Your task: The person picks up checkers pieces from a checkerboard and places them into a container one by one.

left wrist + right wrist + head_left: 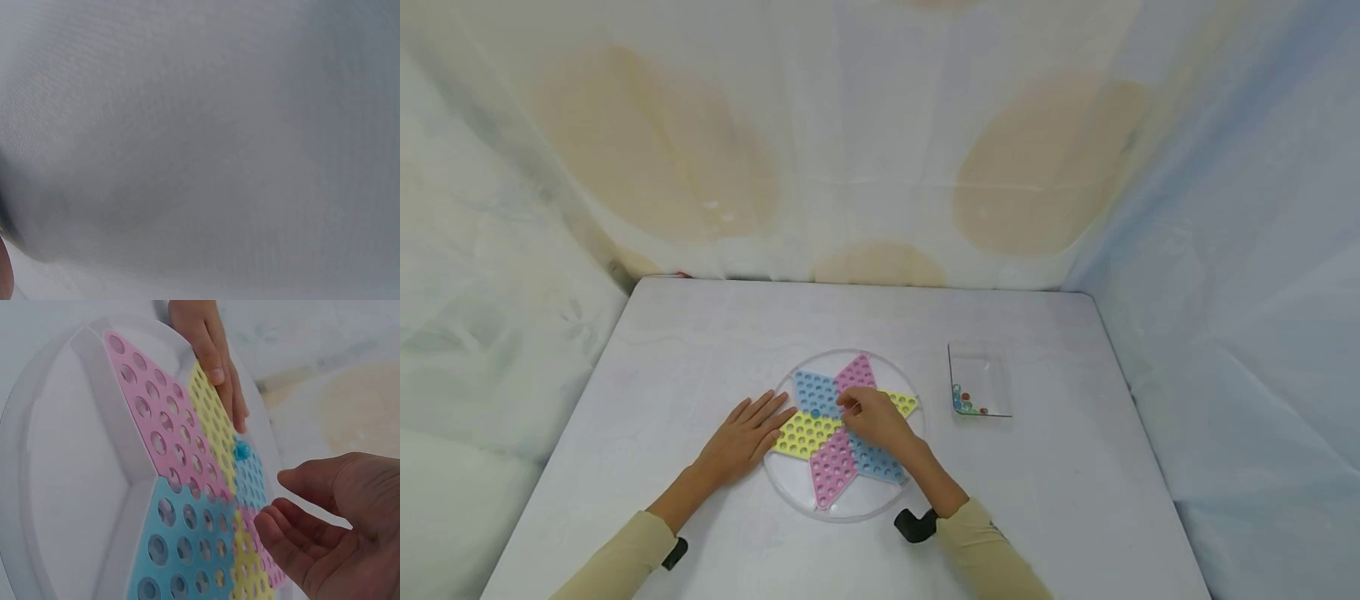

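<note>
A round white Chinese checkers board (785, 490) with a pink, yellow and blue star of holes lies on the table. One blue marble (242, 450) sits in it near where the blue and yellow sections meet. My left hand (739, 442) rests at the board's left edge, fingers spread and fairly straight, the tips over the rim and yellow section. Over the middle of the board is my right hand (325, 525), fingers loosely bent. Its thumb and fingertips stand apart in the right wrist view, with nothing visible between them. The left wrist view shows mostly blurred pale cloth.
Right of the board stands a clear square box (994, 367) with several blue, green and reddish marbles (962, 402) gathered in its near left corner. A white cloth covers the table (1060, 500). Pale curtains (865, 167) hang behind and at both sides.
</note>
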`<state>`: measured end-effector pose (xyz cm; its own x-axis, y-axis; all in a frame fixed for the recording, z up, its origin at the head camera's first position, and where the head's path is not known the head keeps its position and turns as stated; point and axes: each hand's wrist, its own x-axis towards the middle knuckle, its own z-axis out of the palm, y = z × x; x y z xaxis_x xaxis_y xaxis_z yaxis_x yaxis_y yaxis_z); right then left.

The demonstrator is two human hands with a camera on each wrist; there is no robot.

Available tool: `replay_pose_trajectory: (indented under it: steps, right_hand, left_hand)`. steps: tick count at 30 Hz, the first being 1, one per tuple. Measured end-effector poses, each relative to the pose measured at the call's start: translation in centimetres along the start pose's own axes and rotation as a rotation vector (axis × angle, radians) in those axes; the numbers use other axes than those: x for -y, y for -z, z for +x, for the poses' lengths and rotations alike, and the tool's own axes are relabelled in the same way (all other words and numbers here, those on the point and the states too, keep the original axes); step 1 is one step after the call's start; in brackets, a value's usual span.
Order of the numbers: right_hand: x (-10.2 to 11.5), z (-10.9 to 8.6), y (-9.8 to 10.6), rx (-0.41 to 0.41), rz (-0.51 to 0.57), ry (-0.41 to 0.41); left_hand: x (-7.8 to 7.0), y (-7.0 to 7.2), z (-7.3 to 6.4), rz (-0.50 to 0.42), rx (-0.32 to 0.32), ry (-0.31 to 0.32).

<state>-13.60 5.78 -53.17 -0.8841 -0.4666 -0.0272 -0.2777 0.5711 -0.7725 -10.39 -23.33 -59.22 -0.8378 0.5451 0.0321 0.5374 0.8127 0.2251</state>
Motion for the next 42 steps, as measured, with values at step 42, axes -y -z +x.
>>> replay_pose_trajectory:
  steps: [42]
  right_hand:
    - [1.2,2.7,-4.0,0.027,-0.280,-0.035]
  left_hand:
    - [-0.2,-0.2,0.1,0.000,-0.038,-0.030]
